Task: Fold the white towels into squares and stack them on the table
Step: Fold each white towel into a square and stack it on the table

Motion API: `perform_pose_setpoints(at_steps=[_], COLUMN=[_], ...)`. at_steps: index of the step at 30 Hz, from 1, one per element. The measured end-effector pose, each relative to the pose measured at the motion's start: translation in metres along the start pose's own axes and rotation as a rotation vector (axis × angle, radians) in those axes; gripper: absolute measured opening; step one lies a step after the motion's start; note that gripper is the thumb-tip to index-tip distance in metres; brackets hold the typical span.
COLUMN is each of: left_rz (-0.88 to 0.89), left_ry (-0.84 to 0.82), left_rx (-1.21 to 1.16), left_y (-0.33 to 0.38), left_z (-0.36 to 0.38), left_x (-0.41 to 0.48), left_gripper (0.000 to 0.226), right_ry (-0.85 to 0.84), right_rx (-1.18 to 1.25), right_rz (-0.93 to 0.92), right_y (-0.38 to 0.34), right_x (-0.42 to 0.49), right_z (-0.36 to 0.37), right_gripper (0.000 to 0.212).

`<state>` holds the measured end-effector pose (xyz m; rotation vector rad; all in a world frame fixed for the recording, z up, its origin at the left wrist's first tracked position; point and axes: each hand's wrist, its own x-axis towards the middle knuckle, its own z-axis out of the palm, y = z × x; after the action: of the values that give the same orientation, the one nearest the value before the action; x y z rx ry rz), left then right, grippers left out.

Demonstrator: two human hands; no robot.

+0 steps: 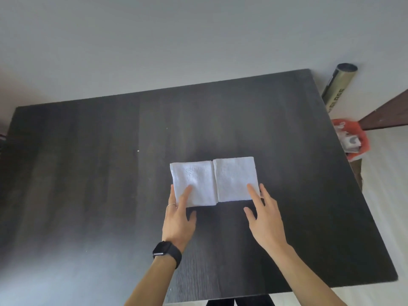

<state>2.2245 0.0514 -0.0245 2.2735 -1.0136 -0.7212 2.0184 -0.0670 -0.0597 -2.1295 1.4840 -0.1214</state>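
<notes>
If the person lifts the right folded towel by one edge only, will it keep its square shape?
Probably not: the right folded towel looks like soft terry in loose layers, so it would likely sag and unfold. It seems light, being small and thin. On the smooth dark table it should slide easily.

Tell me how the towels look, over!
Left hand open on left towel, right hand open on right towel. Folded squares touching, unstacked. Nothing blocking.
</notes>
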Motion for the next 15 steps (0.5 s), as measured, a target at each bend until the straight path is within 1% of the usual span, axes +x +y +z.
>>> perform_pose_setpoints(at_steps=[3, 5, 11, 15], left_rz=[-0.016, -0.007, 0.051, 0.070], left_ry=[0.045, 0.072, 0.098, 0.107], left_rx=[-0.010, -0.012, 0.043, 0.078], left_y=[0.007, 0.017, 0.062, 0.098], left_z=[0.018, 0.030, 0.063, 0.085], left_x=[0.008, 0.017, 0.073, 0.125], left_gripper=[0.082, 0.079, 0.074, 0.071], right_ry=[0.101, 0.125, 0.141, 0.184], right_rx=[-0.034, -0.037, -0.046, -0.045], right_rz=[-0.062, -0.077, -0.020, 0.007], right_y=[0.011, 0.022, 0.054, 0.069], right_x=[0.011, 0.022, 0.085, 0.143], right_z=[0.001, -0.003, -0.035, -0.058], right_gripper=[0.060, 0.057, 0.050, 0.051])
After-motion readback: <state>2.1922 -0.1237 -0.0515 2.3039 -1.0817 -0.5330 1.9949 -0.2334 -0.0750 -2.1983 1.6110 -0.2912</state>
